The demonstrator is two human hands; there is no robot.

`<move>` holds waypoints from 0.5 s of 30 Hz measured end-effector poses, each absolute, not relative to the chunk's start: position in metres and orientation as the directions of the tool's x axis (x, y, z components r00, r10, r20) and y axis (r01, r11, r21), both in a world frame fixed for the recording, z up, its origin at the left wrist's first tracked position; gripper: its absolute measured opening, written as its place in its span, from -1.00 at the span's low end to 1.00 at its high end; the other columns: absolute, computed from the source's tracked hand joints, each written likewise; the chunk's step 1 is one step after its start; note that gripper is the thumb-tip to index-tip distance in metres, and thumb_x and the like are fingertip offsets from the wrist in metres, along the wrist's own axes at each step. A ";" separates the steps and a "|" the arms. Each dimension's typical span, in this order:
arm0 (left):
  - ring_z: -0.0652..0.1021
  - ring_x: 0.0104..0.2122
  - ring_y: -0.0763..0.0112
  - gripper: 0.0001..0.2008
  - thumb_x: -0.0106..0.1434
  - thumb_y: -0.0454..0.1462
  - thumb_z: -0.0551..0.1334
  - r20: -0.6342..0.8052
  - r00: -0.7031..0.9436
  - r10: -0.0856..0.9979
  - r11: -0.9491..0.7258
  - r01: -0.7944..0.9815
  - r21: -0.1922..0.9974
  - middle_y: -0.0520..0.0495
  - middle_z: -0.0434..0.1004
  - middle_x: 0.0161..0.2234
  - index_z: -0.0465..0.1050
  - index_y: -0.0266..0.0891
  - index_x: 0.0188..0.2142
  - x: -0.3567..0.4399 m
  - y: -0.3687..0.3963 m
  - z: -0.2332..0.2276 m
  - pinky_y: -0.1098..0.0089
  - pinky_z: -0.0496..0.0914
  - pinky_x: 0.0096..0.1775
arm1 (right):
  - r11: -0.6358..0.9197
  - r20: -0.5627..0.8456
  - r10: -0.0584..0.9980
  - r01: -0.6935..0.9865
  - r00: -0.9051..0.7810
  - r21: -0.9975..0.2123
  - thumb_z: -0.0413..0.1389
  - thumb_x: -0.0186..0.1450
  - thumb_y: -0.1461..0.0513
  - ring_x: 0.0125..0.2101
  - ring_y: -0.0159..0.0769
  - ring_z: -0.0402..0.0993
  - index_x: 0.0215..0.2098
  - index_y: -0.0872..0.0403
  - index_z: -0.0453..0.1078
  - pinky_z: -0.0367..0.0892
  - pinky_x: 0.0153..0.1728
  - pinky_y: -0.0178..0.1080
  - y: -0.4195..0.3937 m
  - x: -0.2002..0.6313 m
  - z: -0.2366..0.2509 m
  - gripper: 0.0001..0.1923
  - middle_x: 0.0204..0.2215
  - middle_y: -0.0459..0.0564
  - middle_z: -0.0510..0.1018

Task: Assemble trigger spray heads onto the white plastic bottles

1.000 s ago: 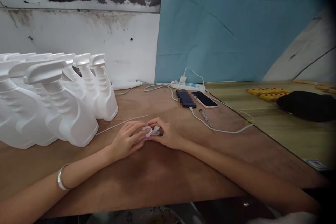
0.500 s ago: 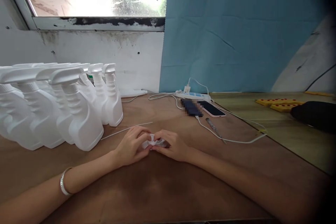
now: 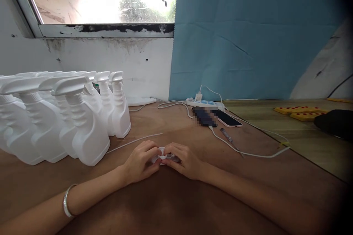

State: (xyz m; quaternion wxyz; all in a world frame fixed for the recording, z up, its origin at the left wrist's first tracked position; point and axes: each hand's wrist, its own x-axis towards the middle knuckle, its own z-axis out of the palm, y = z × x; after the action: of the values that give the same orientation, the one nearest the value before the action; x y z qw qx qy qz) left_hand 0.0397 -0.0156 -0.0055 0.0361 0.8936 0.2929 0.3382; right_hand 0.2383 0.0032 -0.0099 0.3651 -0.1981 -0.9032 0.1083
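Both hands meet over the brown tabletop at the middle of the head view. Between them is a small white plastic part point(image 3: 162, 156) with a rounded, ring-like piece showing. The fingers cover much of it, so its exact kind is hidden. My left hand point(image 3: 142, 161), with a silver bangle on the wrist, pinches the part from the left. From the right, my right hand point(image 3: 187, 161) grips it with thumb and fingers; something clear or pale shows under those fingers. Just beyond my left hand lies a thin white tube point(image 3: 135, 141).
Several white spray bottles point(image 3: 91, 136) stand at the left. Toward the back right are a dark phone point(image 3: 204, 116), a second phone point(image 3: 228, 119), a power strip point(image 3: 205, 103), a white cable point(image 3: 259, 155) and a screwdriver point(image 3: 227, 136). Yellow pieces point(image 3: 300, 110) lie far right.
The whole view has shifted slightly, so everything sits a little lower. Both hands keep hold of the white part, whose ring-like piece now shows more between the fingertips.
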 end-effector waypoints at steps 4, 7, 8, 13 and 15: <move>0.40 -0.33 0.37 -0.90 0.16 -0.35 0.06 0.564 0.597 0.571 -0.806 0.536 0.249 -0.08 0.41 -0.34 0.28 -0.27 -0.29 0.041 -0.017 -0.004 0.33 0.28 -0.27 | 0.902 0.619 0.432 0.303 -0.656 -0.308 0.01 0.26 0.22 -0.37 -0.40 0.39 -0.28 0.07 0.25 0.31 -0.33 -0.34 0.004 0.238 -0.012 -0.91 -0.38 -0.05 0.47; 0.40 -0.27 0.33 -0.84 0.14 -0.36 0.07 0.547 0.597 0.586 -0.791 0.566 0.230 -0.08 0.42 -0.27 0.25 -0.26 -0.24 0.041 -0.018 -0.003 0.30 0.26 -0.22 | 0.887 0.631 0.460 0.349 -0.625 -0.302 0.01 0.26 0.17 -0.39 -0.39 0.42 -0.24 0.07 0.21 0.33 -0.35 -0.33 0.004 0.238 -0.014 -0.85 -0.36 -0.04 0.47; 0.40 -0.25 0.32 -0.82 0.13 -0.36 0.07 0.542 0.595 0.593 -0.786 0.575 0.228 -0.08 0.42 -0.25 0.25 -0.25 -0.22 0.041 -0.018 -0.003 0.29 0.26 -0.22 | 0.880 0.638 0.473 0.362 -0.608 -0.306 0.01 0.26 0.15 -0.37 -0.38 0.44 -0.19 0.07 0.18 0.35 -0.34 -0.32 0.004 0.238 -0.016 -0.80 -0.33 -0.01 0.48; 0.38 -0.23 0.31 -0.77 0.12 -0.35 0.08 0.535 0.607 0.588 -0.794 0.560 0.238 -0.12 0.39 -0.18 0.26 -0.25 -0.18 0.040 -0.018 -0.005 0.31 0.26 -0.21 | 0.861 0.628 0.507 0.379 -0.590 -0.339 0.01 0.26 0.11 -0.19 -0.31 0.47 0.05 0.04 -0.06 0.37 -0.18 -0.22 0.004 0.238 -0.020 -0.52 -0.18 0.05 0.49; 0.39 -0.23 0.32 -0.78 0.12 -0.35 0.08 0.538 0.613 0.579 -0.802 0.547 0.239 -0.11 0.39 -0.19 0.27 -0.26 -0.19 0.041 -0.018 -0.005 0.32 0.26 -0.20 | 0.863 0.617 0.505 0.360 -0.604 -0.354 0.02 0.26 0.12 -0.18 -0.31 0.47 0.08 0.03 -0.08 0.37 -0.16 -0.22 0.004 0.238 -0.020 -0.50 -0.20 0.03 0.50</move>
State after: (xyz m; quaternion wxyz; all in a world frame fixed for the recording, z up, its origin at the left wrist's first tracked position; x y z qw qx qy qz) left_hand 0.0407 -0.0176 -0.0054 0.0255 0.8976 0.3136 0.3087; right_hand 0.2378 0.0041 -0.0205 0.3731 -0.2427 -0.8902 0.0971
